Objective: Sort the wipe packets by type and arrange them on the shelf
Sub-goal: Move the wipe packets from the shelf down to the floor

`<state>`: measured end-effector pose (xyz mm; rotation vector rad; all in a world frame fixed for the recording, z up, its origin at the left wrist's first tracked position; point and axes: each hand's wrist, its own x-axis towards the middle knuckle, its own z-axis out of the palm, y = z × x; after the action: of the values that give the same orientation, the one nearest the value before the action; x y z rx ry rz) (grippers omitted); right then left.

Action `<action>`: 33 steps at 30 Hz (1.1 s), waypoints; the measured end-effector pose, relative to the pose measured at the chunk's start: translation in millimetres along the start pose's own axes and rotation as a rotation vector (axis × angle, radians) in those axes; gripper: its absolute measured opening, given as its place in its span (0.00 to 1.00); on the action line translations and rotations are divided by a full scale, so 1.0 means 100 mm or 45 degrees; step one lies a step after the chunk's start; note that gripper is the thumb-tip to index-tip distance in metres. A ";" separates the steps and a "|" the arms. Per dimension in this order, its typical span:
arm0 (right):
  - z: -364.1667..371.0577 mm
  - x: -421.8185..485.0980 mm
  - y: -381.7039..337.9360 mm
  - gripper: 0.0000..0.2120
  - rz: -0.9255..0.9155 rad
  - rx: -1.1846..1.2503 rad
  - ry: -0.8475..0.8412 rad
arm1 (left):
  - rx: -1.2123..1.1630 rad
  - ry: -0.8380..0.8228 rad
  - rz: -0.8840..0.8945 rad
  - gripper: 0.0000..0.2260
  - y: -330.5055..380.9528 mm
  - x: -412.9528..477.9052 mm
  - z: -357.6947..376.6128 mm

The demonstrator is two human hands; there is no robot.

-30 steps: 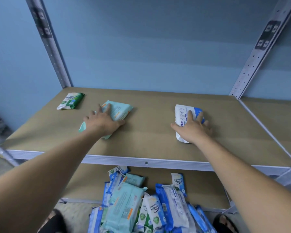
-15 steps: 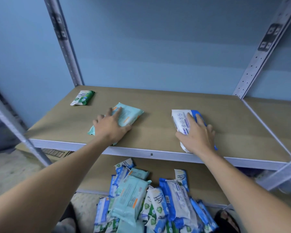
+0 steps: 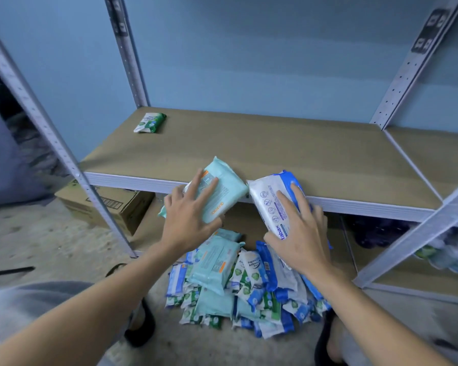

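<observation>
Left hand (image 3: 188, 224): fingers (image 3: 209, 190) spread over teal packet (image 3: 226, 187), thumb at near edge, gripping. Right hand (image 3: 303, 235): same, spread wide, clamped on white-blue packet (image 3: 269, 199). Two packets held, one per hand, overhanging shelf (image 3: 302, 159) front edge. Far corners almost touch; teal long axis leans far-right, white-blue far-left. One green packet (image 3: 150, 123) at shelf back-left. Mixed pile (image 3: 214, 262) below, uncountable.

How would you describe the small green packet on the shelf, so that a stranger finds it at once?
Look at the brown shelf board, then its far left corner by the rear post. The small green-and-white packet lies there alone. The bigger teal packet and white-and-blue packet are at the front edge, gripped by the left hand and right hand.
</observation>
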<state>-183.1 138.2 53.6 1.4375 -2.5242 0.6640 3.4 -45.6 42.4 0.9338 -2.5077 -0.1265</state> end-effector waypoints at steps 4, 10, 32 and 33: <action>0.08 -0.33 0.09 0.41 -0.072 0.017 -0.010 | -0.024 0.015 0.024 0.35 -0.02 -0.45 0.10; 0.37 -0.69 0.30 0.39 -0.094 0.009 -0.238 | 0.037 -0.189 0.096 0.34 -0.17 -0.96 0.44; 2.13 -0.15 0.91 0.36 0.572 0.005 -0.889 | 0.012 -1.026 -0.315 0.35 -0.10 -0.19 2.27; 2.20 -0.20 0.92 0.35 0.606 0.020 -0.946 | 0.016 -1.054 -0.314 0.35 -0.11 -0.19 2.31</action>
<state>-233.8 94.5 -176.0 1.2450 -3.4994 0.2062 -81.3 -58.2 -173.6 1.4082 -3.0954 -0.7029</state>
